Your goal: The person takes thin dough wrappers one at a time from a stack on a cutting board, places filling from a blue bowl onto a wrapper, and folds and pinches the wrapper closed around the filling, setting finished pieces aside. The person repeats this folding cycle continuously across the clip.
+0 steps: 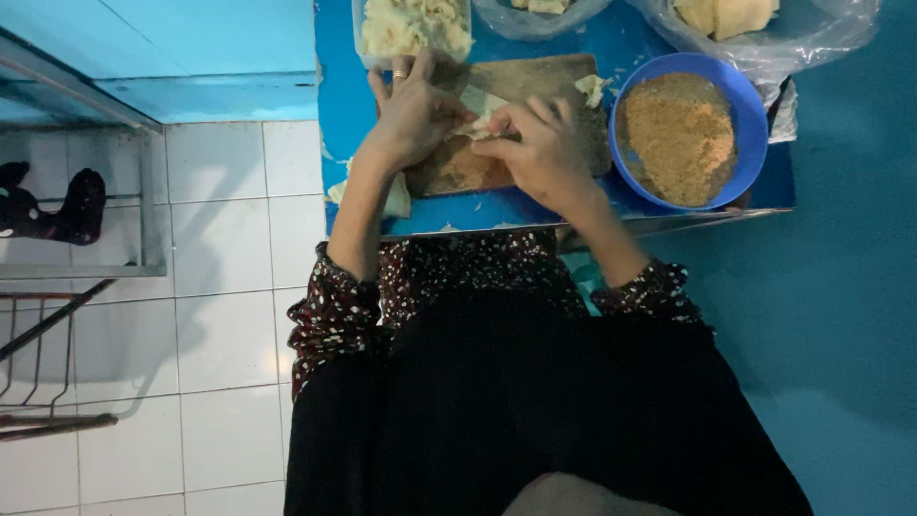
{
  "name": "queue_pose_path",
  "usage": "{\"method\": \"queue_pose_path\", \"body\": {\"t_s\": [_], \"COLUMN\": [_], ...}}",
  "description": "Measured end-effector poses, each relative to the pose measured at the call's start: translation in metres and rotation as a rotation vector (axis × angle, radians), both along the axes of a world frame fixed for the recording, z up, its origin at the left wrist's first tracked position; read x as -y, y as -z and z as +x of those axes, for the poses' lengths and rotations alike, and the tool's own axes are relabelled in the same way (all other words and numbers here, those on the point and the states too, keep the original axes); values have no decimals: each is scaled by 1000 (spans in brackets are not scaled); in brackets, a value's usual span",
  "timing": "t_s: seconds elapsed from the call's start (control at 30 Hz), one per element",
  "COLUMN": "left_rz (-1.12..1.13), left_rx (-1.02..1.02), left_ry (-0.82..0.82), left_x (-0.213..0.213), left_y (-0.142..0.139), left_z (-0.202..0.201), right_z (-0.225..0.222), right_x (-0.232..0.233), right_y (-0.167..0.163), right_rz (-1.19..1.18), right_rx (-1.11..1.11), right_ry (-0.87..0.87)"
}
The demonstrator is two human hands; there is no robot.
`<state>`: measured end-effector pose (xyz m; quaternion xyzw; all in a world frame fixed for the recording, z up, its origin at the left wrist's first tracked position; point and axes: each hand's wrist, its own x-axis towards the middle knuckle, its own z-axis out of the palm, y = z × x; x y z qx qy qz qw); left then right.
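Both hands closed on pale wrapper (480, 122) over wooden board (516, 124): left hand (413, 113) pinning, right hand (540, 143) pinching. Advisable: firm fold, tight seam, filling contained.

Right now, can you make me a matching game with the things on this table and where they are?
Things:
1. bowl of crumbs
2. wooden board
3. tub of filling
4. piece of dough

Places:
A. under both hands
B. far edge, beyond the left hand
C. beside the right hand, on the right
D. between the fingers

Pairs: 1-C, 2-A, 3-B, 4-D
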<state>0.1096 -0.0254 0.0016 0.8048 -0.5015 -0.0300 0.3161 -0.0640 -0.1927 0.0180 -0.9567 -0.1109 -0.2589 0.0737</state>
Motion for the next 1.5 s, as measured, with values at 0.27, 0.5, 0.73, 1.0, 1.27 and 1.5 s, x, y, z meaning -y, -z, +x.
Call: {"method": "queue_pose_path", "body": {"t_s": [0.27,0.5,0.73,1.0,1.27,1.5], "left_rz": [-22,-50,-62,-61,-188,-213], "left_rx": [46,13,20,60,353,272], "left_ry": [-18,-7,-10,-80,-174,-264], "left_x": [8,5,5,11,-8,-24], "left_y": [12,12,10,14,11,-10], "left_z": [3,3,2,-2,-34,-63], "right_z": [7,7,2,19,32,40], "right_x": [9,-4,10,14,17,16], "right_y": [4,-3,-15,-2,4,3], "right_rz": [167,-112,0,122,92,137], "right_rx": [-1,117,-24,-23,-102,-155], "right_ry": [26,51,4,37,153,179]}}
